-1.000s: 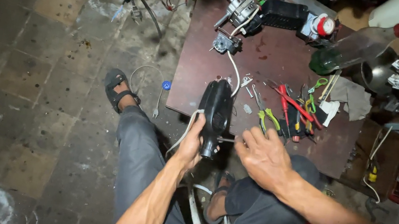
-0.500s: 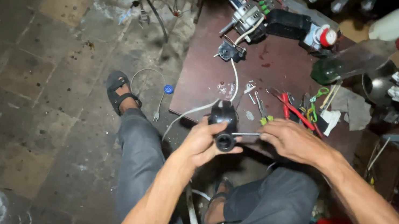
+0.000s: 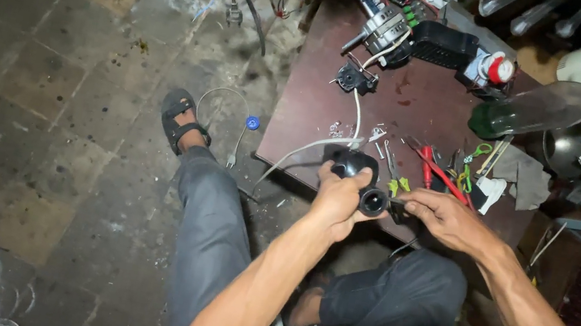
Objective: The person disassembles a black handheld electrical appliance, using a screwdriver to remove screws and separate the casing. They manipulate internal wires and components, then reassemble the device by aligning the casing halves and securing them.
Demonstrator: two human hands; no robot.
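Item: black motor housing (image 3: 356, 175), rounded body with a short cylindrical snout, held in the air just above the near edge of the dark red tabletop (image 3: 411, 113), over the person's lap. Left hand (image 3: 336, 199): fingers closed around the rounded rear of the housing, carrying its weight. Right hand (image 3: 448, 219): fingers pinched together at the snout end, tips touching or just beside the round opening; whether they hold a small part there cannot be told. Long axis: runs roughly from the left palm toward the right fingertips, snout opening turned partly toward the camera. Nearer hand: left, wrapped on the body; right meets it from the snout side. Attached: white cable (image 3: 309, 146) trailing from the housing across the tabletop toward a small black part (image 3: 355, 79). Adjacent: red-handled pliers (image 3: 436, 173) and green-handled tools lying on the tabletop just beyond the right hand, apart from it.
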